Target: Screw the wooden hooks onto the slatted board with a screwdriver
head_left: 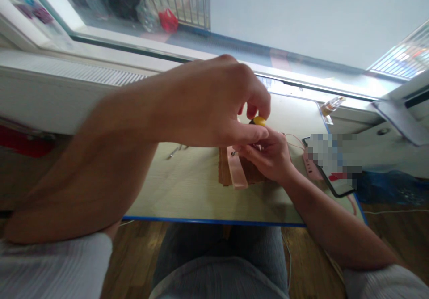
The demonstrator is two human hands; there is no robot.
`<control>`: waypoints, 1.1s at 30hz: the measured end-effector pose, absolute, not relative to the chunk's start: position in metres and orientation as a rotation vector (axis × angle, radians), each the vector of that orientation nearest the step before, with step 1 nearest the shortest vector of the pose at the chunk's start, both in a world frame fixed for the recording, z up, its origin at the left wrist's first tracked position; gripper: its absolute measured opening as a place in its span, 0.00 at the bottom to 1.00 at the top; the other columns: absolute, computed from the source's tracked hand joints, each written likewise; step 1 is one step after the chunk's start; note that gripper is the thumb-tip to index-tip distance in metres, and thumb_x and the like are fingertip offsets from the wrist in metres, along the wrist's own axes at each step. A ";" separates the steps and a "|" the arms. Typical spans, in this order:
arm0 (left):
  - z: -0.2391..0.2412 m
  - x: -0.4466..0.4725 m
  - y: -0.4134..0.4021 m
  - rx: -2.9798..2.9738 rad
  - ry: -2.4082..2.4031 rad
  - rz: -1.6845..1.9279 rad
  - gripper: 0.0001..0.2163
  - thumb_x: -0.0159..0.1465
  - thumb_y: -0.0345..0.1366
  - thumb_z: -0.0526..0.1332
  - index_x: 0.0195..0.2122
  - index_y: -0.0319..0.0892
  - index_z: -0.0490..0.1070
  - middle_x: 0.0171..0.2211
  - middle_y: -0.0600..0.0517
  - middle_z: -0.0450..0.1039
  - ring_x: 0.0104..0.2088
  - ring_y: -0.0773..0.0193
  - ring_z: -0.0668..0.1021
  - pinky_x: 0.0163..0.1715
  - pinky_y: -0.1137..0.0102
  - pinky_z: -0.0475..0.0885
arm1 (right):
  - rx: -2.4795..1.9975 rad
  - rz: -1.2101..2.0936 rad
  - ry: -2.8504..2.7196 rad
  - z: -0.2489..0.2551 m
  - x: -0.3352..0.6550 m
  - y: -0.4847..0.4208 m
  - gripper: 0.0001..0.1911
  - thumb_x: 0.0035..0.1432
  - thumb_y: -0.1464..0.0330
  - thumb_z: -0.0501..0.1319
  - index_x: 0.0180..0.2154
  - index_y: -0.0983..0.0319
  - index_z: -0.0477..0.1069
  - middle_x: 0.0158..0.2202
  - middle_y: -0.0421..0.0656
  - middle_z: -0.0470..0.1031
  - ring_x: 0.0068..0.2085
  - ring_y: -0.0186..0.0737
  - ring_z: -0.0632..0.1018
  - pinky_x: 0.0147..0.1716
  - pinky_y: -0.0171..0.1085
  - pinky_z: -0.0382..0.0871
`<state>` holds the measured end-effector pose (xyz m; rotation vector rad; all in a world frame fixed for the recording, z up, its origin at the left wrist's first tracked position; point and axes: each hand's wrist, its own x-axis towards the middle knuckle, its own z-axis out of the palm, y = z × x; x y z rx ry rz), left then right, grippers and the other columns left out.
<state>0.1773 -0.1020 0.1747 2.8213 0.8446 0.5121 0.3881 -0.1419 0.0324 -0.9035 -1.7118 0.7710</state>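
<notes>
Over the brown board [253,172], a yellow-topped piece [260,121] sits between curled fingers and thumb of the left hand [228,104] (pinch: cannot tell). Right hand [275,156] nearer, hold hidden; pink strip [237,170] left of it, running near-far.

The table [181,196] seems passable near left, though blurred; a tablet [330,167] obstructs the right.

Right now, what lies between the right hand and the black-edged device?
Head view: a pink slotted block and a thin cord lie between right hand and device.
</notes>
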 end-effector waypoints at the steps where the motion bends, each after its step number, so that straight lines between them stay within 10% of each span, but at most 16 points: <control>1: 0.174 0.178 -0.102 2.822 0.864 0.524 0.19 0.74 0.54 0.61 0.42 0.46 0.86 0.32 0.55 0.80 0.40 0.61 0.86 0.46 0.65 0.78 | -0.909 0.750 -1.715 0.032 0.388 -0.142 0.15 0.65 0.57 0.78 0.35 0.58 0.78 0.29 0.36 0.75 0.29 0.33 0.71 0.28 0.36 0.68; 24: 0.181 0.175 -0.104 2.847 0.861 0.480 0.08 0.66 0.33 0.63 0.33 0.45 0.83 0.28 0.54 0.79 0.31 0.65 0.78 0.37 0.67 0.71 | -0.882 0.933 -1.702 0.041 0.390 -0.146 0.14 0.69 0.57 0.75 0.39 0.59 0.78 0.28 0.35 0.73 0.27 0.31 0.70 0.24 0.36 0.61; 33: 0.179 0.175 -0.102 2.852 0.855 0.490 0.11 0.68 0.42 0.63 0.35 0.48 0.85 0.28 0.56 0.79 0.30 0.65 0.80 0.36 0.69 0.71 | -0.861 0.901 -1.706 0.037 0.389 -0.144 0.14 0.70 0.57 0.74 0.37 0.58 0.77 0.28 0.35 0.72 0.27 0.32 0.70 0.24 0.37 0.62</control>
